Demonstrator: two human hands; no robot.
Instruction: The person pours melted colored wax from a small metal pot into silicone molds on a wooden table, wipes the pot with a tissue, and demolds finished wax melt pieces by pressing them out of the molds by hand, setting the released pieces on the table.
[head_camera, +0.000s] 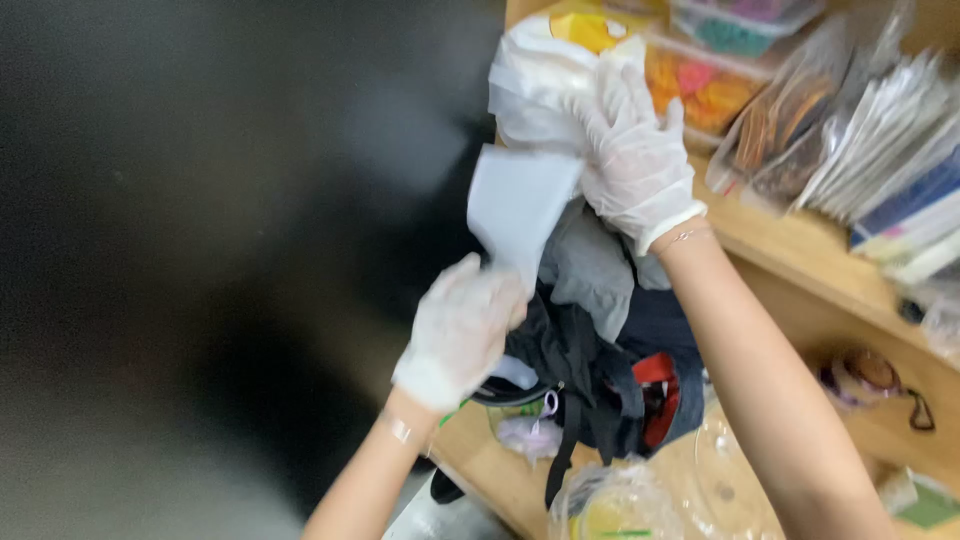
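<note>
On the left we see only a dark, blurred wall, the one open stretch of room. Our left hand (462, 330), gloved, is closed on the lower end of a pale sheet (518, 205), which is pulled partly out of the white bag (535, 85); we judge it not yet fully free. Below lies a heap of dark clothes (600, 360) near the wooden surface's (500, 480) front edge. Our right hand (632, 150), gloved too, clutches the bag at the top. Further right, the shelf (800, 245) is crowded with packets and boxes, leaving little space.
</note>
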